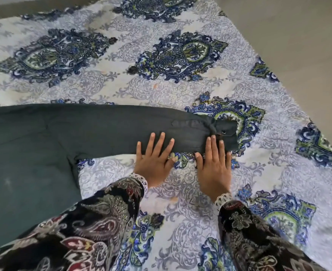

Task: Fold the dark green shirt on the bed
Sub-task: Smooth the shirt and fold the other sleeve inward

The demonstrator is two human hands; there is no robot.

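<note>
A: Bedsheet (180, 90) w/ blue paisley print fills the scene; dark green shirt (63, 133) lies flat at left, its sleeve (141, 126) stretched right toward the cuff (223, 130).

B: Which step am I on?

A: Prob. smoothing the sleeve. You've got left hand (153, 161) & right hand (214, 165) palms down, fingers straight, released, fingertips on the sleeve's near edge, gripping nothing. Next, I'd say: pinch the cuff, fold it left over the body.
</note>
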